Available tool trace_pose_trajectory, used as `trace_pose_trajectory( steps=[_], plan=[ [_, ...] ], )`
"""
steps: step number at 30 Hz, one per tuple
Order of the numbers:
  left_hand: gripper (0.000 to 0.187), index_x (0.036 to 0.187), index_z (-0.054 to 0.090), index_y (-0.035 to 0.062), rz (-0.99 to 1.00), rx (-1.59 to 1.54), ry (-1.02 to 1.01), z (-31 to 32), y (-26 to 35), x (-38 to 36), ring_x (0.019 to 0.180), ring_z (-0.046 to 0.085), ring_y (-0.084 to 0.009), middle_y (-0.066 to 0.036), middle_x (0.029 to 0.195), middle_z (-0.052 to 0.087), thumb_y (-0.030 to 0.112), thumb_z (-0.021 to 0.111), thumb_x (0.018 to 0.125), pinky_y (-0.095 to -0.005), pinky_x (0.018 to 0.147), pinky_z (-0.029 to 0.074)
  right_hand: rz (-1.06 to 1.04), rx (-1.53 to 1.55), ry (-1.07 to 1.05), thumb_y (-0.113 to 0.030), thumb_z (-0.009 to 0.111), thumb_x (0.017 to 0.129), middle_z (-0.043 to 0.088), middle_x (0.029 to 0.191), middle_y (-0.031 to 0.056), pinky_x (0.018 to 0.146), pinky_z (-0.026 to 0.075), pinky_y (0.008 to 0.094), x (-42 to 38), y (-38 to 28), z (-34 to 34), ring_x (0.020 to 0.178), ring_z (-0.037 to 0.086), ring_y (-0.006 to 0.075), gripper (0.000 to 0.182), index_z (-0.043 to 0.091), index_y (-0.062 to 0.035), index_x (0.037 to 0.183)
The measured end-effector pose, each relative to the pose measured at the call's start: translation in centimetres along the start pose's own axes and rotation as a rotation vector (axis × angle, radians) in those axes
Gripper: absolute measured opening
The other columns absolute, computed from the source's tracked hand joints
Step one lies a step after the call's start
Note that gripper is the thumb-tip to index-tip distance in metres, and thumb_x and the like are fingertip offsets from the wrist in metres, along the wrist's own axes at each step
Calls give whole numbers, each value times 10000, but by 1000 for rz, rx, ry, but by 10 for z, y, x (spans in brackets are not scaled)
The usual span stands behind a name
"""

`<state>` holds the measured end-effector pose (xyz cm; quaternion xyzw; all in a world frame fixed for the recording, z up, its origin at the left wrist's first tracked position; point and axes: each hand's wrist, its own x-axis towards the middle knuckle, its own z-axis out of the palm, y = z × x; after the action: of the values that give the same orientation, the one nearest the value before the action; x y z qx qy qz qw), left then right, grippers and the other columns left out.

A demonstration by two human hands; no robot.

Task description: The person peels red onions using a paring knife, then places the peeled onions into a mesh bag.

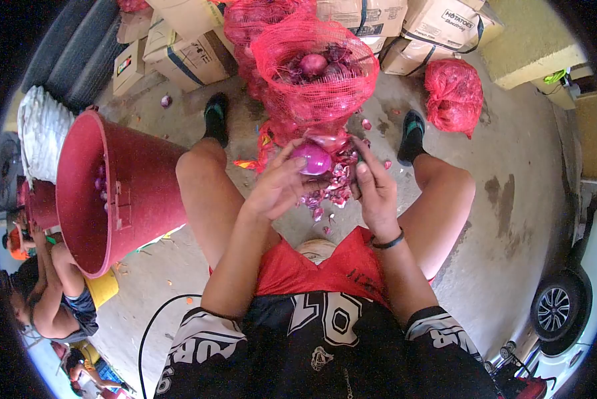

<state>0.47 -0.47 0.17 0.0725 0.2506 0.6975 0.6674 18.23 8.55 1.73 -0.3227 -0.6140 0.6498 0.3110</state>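
My left hand (276, 183) has its fingers wrapped round a shiny purple onion (312, 159), above a pile of peels. Just to the right, my right hand (375, 193) has its fingers curled, with thumb and fingertips near each other; whatever may be between them is too small to make out. The hands are apart. Below them, onion skins (338, 186) lie scattered on the floor between my legs. Beyond my hands stands an open red mesh sack (315, 100) with red onions (313, 64) inside.
A large red tub (145, 186) with onions inside lies tilted at the left. Cardboard boxes (192, 60) stand at the back, a filled red sack (453, 93) at the back right. Other people (66, 292) sit at the far left. A car wheel (554, 309) shows at the right.
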Motion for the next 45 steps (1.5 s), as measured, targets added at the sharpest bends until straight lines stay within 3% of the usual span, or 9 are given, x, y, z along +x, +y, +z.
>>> trace_pose_trajectory(
  steps=[3,13,16,20,22,25,34,40,45],
  plan=[
    [506,1351,365,81,17,32,-47,2,6,-3,1126,581,-315,-150,1281,525,86,590,898,-513,953,498,-28,123,74,-226,467,1015,499,790,-25,512,332,169,8,-6,-7,609,420,41,424,449,-51,1401],
    [541,1386,340,90,90,104,41,0,4,-2,1144,575,-291,-141,1309,519,91,594,908,-444,903,527,-71,126,115,-258,476,1011,529,799,3,491,350,181,9,-1,-22,586,446,51,450,431,-58,1411],
    [507,1385,349,95,44,80,-5,-4,6,-3,1139,580,-281,-139,1310,520,125,574,932,-436,902,527,-4,198,281,-249,471,1013,525,794,-6,494,350,180,15,-12,-27,578,431,46,444,428,-67,1416],
    [449,1375,377,93,50,-6,21,-7,4,1,1130,585,-278,-137,1303,529,199,532,968,-430,899,528,56,136,224,-238,466,1014,499,774,-26,502,346,182,17,-6,-36,579,406,42,447,415,-76,1428],
    [431,1362,399,80,105,71,12,-9,0,2,1129,587,-269,-132,1290,543,249,509,981,-421,891,529,6,-128,85,-227,465,1014,476,754,-33,505,341,185,13,4,-29,583,397,40,454,403,-76,1437],
    [431,1336,437,73,112,98,33,-7,-3,5,1132,584,-258,-121,1261,568,334,466,995,-412,903,519,25,-231,-19,-183,558,956,549,1325,200,1031,378,324,0,3,-8,1211,534,221,492,426,0,1393],
    [586,1359,441,103,44,46,77,-2,-15,6,1163,546,-252,-88,1290,559,543,360,980,-412,984,446,-336,-337,-81,-138,572,924,601,1150,266,884,476,356,0,-2,25,1009,640,334,519,413,6,1396],
    [571,1354,447,102,85,88,170,6,-20,8,1165,542,-242,-76,1287,558,528,382,979,-419,993,441,-249,-346,-70,-136,560,932,612,1025,265,823,486,367,1,-4,25,890,643,324,501,421,21,1387],
    [541,1332,472,103,90,69,103,2,-20,7,1167,540,-240,-76,1279,565,509,399,981,-426,997,439,-305,-388,-73,-105,562,921,593,1172,248,888,475,368,0,-10,26,1005,630,336,486,439,19,1374]
  ],
)
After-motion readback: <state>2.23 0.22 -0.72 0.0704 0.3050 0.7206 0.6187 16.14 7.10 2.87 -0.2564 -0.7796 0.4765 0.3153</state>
